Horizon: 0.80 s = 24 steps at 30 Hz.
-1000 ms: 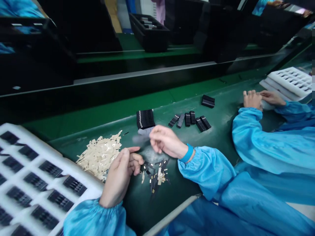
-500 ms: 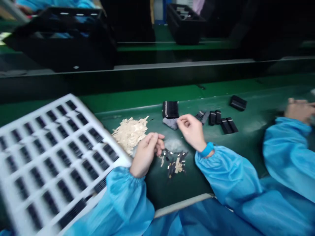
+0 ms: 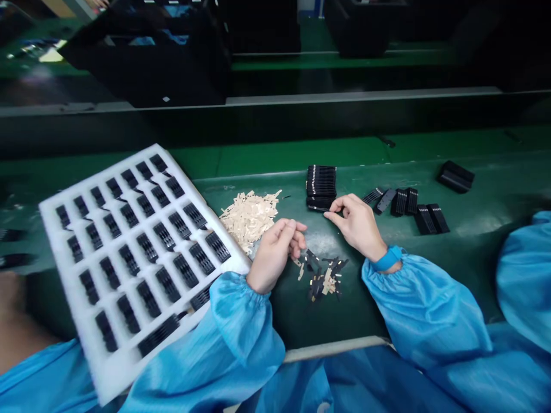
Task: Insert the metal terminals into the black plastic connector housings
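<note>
My right hand [image 3: 358,225] is closed in a pinch on the right end of a thin black plastic part [image 3: 317,204]. That part lies against the near end of a tight row of similar black parts [image 3: 322,179]. Nearer to me, my left hand [image 3: 275,252] is curled with the thumb against the fingers. What it holds, if anything, is hidden. A pile of small beige flat pieces [image 3: 249,218] lies beyond and left of it. On its right is a small scatter of black and beige strips [image 3: 325,281].
At left a tilted white foam tray [image 3: 129,358] holds rows of black parts. More black parts [image 3: 404,202] and a black block [image 3: 456,176] lie to the right. Another person's forearm [image 3: 17,324] is at the left edge, a blue sleeve [image 3: 525,275] at the right.
The view has turned left, so the bench appears shifted right. The grey-looking flat piece by my right fingertips now shows as a black part against the row. A person's forearm has appeared at left.
</note>
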Each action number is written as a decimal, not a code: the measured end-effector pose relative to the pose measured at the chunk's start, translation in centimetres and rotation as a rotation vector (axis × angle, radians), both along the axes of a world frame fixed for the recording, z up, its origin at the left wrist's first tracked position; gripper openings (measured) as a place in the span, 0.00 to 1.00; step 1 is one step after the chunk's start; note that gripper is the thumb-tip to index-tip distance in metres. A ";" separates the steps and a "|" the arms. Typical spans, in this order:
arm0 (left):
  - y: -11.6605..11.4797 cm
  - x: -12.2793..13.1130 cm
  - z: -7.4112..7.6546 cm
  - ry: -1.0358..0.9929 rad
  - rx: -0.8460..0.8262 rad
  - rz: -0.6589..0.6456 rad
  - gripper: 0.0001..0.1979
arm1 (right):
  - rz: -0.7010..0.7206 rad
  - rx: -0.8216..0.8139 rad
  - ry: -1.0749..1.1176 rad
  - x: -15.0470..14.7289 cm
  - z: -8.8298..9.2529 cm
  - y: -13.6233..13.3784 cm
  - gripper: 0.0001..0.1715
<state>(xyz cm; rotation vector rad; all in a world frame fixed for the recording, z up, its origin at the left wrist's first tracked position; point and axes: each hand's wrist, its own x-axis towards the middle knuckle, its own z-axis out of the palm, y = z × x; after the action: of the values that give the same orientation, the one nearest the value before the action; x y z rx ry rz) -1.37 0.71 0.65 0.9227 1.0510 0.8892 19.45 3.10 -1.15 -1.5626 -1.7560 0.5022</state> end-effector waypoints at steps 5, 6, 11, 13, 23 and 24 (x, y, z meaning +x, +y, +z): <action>0.2 0.0 -0.2 0.041 0.032 0.095 0.17 | 0.021 -0.128 0.101 0.3 0.8 -0.2 0.09; 0.3 0.0 -0.3 0.067 0.078 0.127 0.16 | 0.041 -0.139 0.134 0.2 1.0 -0.4 0.09; 0.3 -0.5 -0.8 0.441 0.490 -0.045 0.19 | 0.314 -0.176 0.172 -0.8 1.8 -1.5 0.09; 0.2 -0.8 -0.9 0.599 0.634 -0.143 0.14 | 0.336 -0.146 0.166 -1.3 2.0 -1.8 0.09; 0.5 -0.5 -0.2 0.353 0.327 0.202 0.10 | 0.422 -0.278 0.122 -0.9 1.9 -1.9 0.15; 0.6 -0.4 -0.1 0.262 0.275 0.216 0.10 | 0.510 -0.280 0.024 -0.9 2.0 -2.1 0.14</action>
<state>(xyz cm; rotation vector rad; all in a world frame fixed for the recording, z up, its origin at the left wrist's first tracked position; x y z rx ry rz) -1.81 1.31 0.55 1.1942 1.2917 1.1338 18.57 1.04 0.86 -1.2628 -2.1401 1.0462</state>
